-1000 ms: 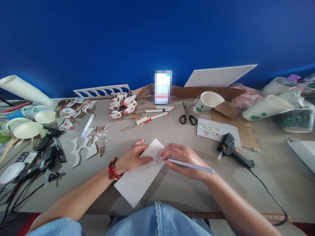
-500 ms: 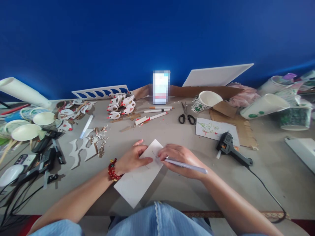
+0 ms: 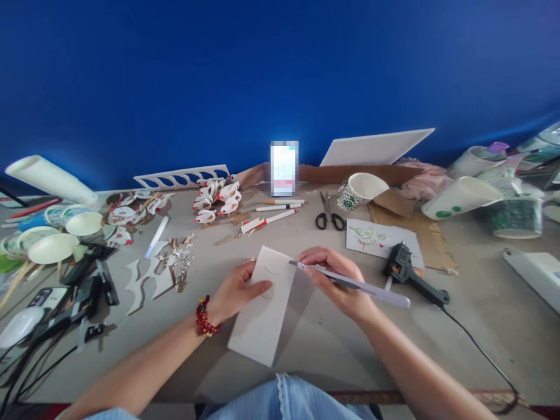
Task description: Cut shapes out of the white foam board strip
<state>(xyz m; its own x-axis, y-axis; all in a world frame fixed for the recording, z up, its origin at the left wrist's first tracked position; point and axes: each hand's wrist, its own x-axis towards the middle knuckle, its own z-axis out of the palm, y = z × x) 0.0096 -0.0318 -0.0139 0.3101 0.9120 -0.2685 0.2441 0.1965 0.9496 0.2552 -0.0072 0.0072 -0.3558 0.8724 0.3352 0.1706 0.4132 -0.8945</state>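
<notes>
My left hand [image 3: 240, 289] grips the left edge of a white rectangular card [image 3: 261, 326], thumb on its face and fingers at the side. Short curved lines mark the card's upper part. In my right hand [image 3: 339, 277] is a slim lavender craft knife [image 3: 371, 290], its handle pointing right. Its grey blade tip is at the card's upper right edge; whether it touches cannot be made out.
Black scissors [image 3: 330, 220], pens [image 3: 280, 207] and a paper cup [image 3: 367, 189] lie farther back. A hot glue gun [image 3: 411, 271] with a cable rests on the right. Small painted white birds [image 3: 216, 198], white offcuts [image 3: 149, 274] and paper cups [image 3: 55, 248] stand at left.
The card has turned more upright. My right hand has shifted right, taking the craft knife from the card's marked area to its right edge. My left hand keeps hold.
</notes>
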